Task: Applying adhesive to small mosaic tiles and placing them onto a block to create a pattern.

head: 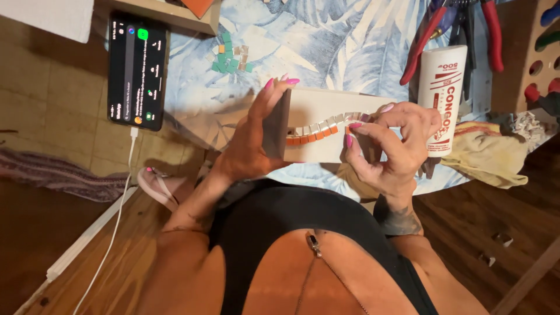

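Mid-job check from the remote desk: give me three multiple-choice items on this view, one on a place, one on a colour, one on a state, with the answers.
1. Where does the pile of loose green tiles lie?
A. on the leaf-print cloth, beyond the box
B. on the wooden floor
C. on the phone

2. What colour is the lower row of tiles stuck on the box?
A. blue
B. orange
C. black

3. How is the box held?
A. lying flat, untouched
B. gripped by the left hand at one end, right hand at the tile rows
C. held by the right hand alone

Answers: 1 A, the green pile sits on the cloth near the phone. 2 B, the orange row runs under a pale row. 3 B, the left hand clasps the box's end while the right fingers pinch at the tiles.
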